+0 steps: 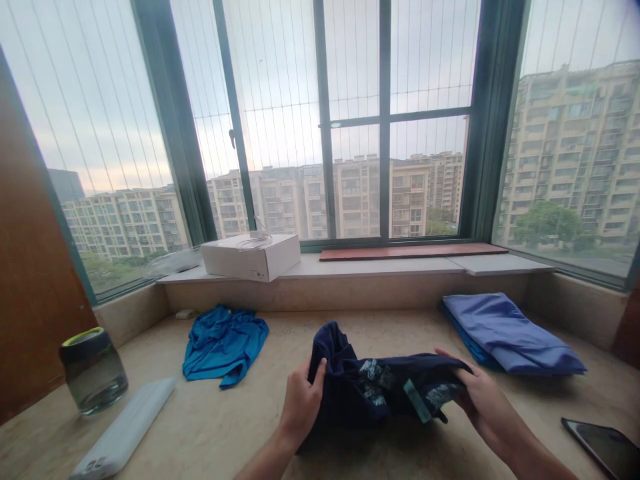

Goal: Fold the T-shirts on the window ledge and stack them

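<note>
A dark navy garment [350, 393] with a pale print and a small green tag [417, 400] hangs bunched between my two hands, low over the stone ledge. My left hand [304, 395] pinches its left side, thumb toward me. At the right end, my right hand [477, 393] grips the cloth with the thumb on top; some of its fingers are hidden behind the fabric. The kind of garment cannot be made out. Left of it lies a crumpled blue garment [225, 343]. To the right, folded blue-violet cloth [510, 333] rests on a darker blue piece.
A dark glass jar [95, 373] and a white elongated packet [127, 427] stand at the left. A phone-like black slab [605, 447] lies at the right edge. Against the window, the raised sill [375, 268] holds a white box [250, 257] and a reddish board [410, 252].
</note>
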The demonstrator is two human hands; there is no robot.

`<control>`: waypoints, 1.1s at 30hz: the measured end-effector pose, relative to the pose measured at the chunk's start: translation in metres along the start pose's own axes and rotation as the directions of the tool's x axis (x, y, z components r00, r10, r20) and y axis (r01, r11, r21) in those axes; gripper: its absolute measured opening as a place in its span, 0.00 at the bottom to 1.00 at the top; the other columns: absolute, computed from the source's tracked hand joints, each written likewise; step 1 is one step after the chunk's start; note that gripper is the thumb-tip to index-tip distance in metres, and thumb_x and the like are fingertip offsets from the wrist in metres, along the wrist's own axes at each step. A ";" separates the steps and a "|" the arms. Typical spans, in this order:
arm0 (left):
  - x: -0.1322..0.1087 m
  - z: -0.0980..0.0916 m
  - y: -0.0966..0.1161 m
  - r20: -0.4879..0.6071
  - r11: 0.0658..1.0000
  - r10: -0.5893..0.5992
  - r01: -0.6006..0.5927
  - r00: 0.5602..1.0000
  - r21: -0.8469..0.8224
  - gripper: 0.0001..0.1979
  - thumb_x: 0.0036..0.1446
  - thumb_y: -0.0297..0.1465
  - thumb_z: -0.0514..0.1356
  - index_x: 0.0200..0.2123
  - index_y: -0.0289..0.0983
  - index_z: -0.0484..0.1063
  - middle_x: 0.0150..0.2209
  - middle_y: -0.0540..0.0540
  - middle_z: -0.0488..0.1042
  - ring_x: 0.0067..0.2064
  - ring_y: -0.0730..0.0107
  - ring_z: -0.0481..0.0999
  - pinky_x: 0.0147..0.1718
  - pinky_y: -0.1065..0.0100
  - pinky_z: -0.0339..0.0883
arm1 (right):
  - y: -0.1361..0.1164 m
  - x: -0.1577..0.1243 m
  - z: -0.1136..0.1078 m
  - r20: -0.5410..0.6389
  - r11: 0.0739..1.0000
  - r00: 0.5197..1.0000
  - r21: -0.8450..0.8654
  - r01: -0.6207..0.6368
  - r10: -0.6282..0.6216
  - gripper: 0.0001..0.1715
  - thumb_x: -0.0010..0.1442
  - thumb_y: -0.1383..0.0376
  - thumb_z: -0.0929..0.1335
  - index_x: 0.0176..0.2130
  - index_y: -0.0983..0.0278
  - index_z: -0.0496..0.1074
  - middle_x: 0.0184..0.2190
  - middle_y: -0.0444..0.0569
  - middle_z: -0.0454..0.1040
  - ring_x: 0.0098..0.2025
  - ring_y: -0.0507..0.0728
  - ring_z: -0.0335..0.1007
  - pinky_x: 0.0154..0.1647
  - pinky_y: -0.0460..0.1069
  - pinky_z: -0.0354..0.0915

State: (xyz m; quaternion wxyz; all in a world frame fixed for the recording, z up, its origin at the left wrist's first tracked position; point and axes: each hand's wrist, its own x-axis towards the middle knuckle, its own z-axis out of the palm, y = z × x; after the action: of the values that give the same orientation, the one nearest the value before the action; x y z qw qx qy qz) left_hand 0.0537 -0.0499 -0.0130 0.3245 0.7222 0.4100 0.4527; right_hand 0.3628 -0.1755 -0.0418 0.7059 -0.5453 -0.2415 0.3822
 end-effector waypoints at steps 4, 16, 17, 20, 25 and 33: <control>0.007 -0.001 -0.013 0.009 0.998 -0.065 0.065 0.998 -0.012 0.24 0.61 0.50 0.57 0.35 0.35 0.80 0.34 0.40 0.83 0.43 0.46 0.81 0.44 0.59 0.72 | 0.007 0.002 0.001 0.046 0.932 0.972 -0.280 0.232 -0.228 0.42 0.55 0.51 0.72 0.64 0.63 0.65 0.55 0.58 0.77 0.58 0.67 0.73 0.60 0.61 0.68; -0.011 0.009 0.009 0.361 0.860 -0.177 0.323 0.915 -0.395 0.25 0.59 0.50 0.60 0.44 0.33 0.79 0.43 0.40 0.83 0.49 0.51 0.80 0.54 0.56 0.70 | 0.032 -0.034 0.030 0.614 0.308 0.738 -0.671 0.675 -0.279 0.24 0.57 0.65 0.70 0.54 0.54 0.78 0.54 0.51 0.77 0.57 0.65 0.72 0.62 0.62 0.60; -0.015 0.009 0.015 0.394 0.803 -0.212 0.389 0.894 -0.451 0.25 0.59 0.50 0.61 0.45 0.33 0.78 0.43 0.40 0.83 0.48 0.52 0.81 0.53 0.56 0.71 | 0.028 -0.034 0.030 0.605 0.322 0.735 -0.661 0.678 -0.305 0.19 0.59 0.66 0.68 0.49 0.56 0.80 0.49 0.51 0.80 0.52 0.64 0.74 0.58 0.60 0.63; -0.018 0.006 0.029 0.377 0.642 -0.332 0.500 0.864 -0.581 0.23 0.60 0.47 0.62 0.47 0.33 0.77 0.43 0.39 0.83 0.46 0.54 0.82 0.50 0.57 0.74 | 0.013 -0.035 0.028 0.581 0.356 0.697 -0.601 0.716 -0.421 0.14 0.65 0.64 0.64 0.38 0.59 0.81 0.36 0.49 0.81 0.41 0.61 0.75 0.49 0.56 0.66; 0.003 0.001 0.015 0.181 0.671 -0.432 0.449 0.883 -0.590 0.22 0.67 0.42 0.53 0.52 0.31 0.72 0.44 0.37 0.82 0.44 0.56 0.83 0.46 0.57 0.77 | -0.007 -0.033 0.022 0.384 0.316 0.683 -0.675 0.667 -0.621 0.20 0.70 0.58 0.62 0.37 0.61 0.80 0.36 0.51 0.78 0.41 0.60 0.73 0.49 0.56 0.64; 0.005 0.003 -0.016 0.260 0.891 0.313 -0.378 0.913 0.254 0.34 0.64 0.43 0.57 0.68 0.33 0.59 0.67 0.32 0.63 0.67 0.45 0.63 0.64 0.44 0.61 | 0.001 -0.030 0.023 0.400 0.101 0.776 -0.857 0.505 -0.488 0.20 0.63 0.60 0.71 0.55 0.55 0.76 0.56 0.54 0.73 0.59 0.65 0.66 0.60 0.61 0.59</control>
State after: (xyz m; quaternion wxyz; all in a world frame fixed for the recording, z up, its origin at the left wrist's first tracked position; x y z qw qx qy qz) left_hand 0.0529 -0.0388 -0.0254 0.1675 0.8686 0.3009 0.3564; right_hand 0.3273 -0.1858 -0.0342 0.3330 -0.7311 -0.5888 -0.0888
